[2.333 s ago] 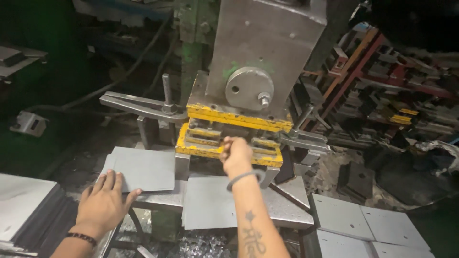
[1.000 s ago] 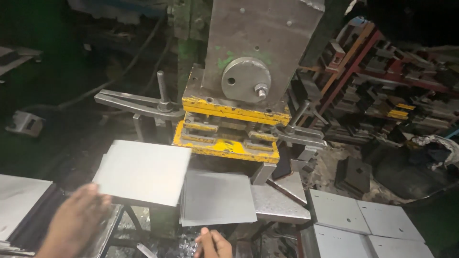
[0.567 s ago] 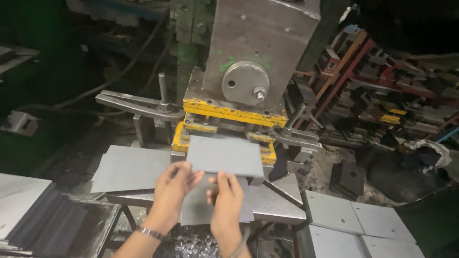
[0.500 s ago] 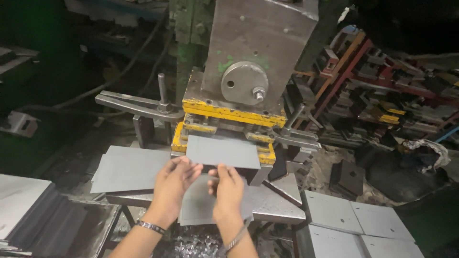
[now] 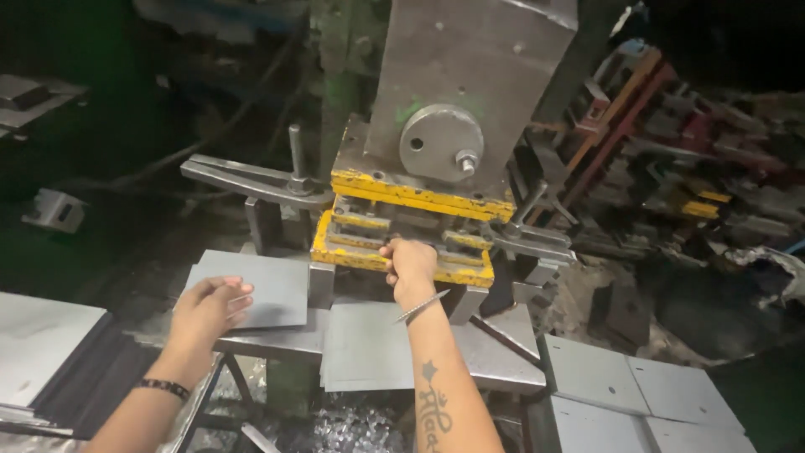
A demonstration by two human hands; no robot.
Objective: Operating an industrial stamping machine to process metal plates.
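My right hand (image 5: 411,264) is at the mouth of the yellow die (image 5: 365,252) of a grey press (image 5: 470,75). Its fingers are curled into the slot, and what they hold there is hidden. A metal bangle sits on that wrist. My left hand (image 5: 210,306) lies flat, fingers apart, on a grey metal sheet (image 5: 268,281) on the stand left of the die. Another grey sheet (image 5: 369,352) lies flat on the stand under my right forearm.
A stack of grey sheets (image 5: 42,335) sits at the near left, and more sheets (image 5: 620,386) lie at the near right. A steel lever bar (image 5: 243,180) sticks out left of the die. Metal scrap (image 5: 352,428) lies below the stand. Cluttered racks (image 5: 671,151) fill the right background.
Both hands were holding a grey sheet up in front of the die. Now the sheet is out of sight, my right hand is at the die slot and my left hand is back on the left sheet.
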